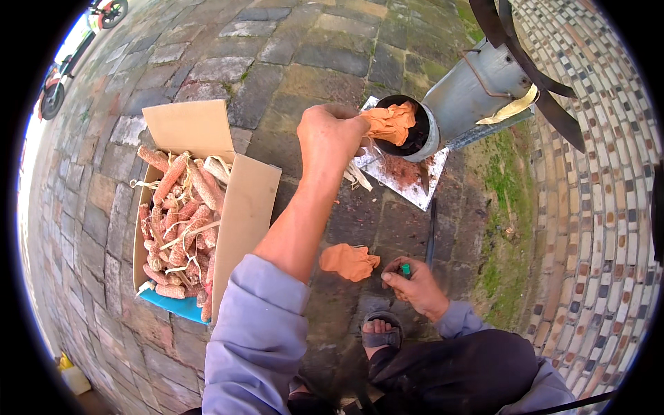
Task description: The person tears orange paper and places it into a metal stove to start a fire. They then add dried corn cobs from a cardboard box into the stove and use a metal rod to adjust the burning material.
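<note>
My left hand pinches a crumpled sheet of orange paper at the mouth of a round metal stove. Part of the paper hangs over the opening, where dark burnt matter shows inside. Lower down, my right hand is closed around a small green lighter, with only its end showing above the fingers. Between my arms, a second crumpled piece of orange paper lies on the paving. No flame shows.
An open cardboard box full of dry corn cobs stands at my left. Beneath the stove mouth lies a white board strewn with reddish ash. A metal pipe leans toward upper right, and a dark rod lies near my right hand.
</note>
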`<state>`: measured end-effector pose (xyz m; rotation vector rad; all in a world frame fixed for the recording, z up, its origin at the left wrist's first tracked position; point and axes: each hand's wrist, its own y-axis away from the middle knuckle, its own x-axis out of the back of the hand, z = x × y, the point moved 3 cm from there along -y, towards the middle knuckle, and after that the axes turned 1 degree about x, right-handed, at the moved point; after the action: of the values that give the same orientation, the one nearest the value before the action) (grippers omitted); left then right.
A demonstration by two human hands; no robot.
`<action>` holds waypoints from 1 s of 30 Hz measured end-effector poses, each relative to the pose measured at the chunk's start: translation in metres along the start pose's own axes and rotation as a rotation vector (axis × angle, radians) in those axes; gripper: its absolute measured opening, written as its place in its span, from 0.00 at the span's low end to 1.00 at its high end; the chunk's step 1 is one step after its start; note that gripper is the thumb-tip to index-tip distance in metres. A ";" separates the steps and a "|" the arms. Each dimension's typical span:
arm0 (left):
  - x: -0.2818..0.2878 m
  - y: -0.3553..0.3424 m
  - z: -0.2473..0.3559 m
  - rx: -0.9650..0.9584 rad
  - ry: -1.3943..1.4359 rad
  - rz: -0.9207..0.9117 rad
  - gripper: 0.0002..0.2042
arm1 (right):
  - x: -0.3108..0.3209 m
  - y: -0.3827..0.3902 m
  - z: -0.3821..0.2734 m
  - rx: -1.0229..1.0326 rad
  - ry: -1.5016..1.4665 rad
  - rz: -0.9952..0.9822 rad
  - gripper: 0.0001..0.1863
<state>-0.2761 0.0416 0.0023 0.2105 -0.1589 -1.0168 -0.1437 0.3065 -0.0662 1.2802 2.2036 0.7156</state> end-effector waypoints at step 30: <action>-0.028 -0.025 -0.009 0.100 0.281 -0.032 0.08 | 0.007 -0.004 0.010 -0.054 0.147 -0.010 0.14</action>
<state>-0.3090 0.0535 -0.0140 0.4449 0.0497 -1.0008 -0.1429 0.3124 -0.0773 1.2239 2.2875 0.8847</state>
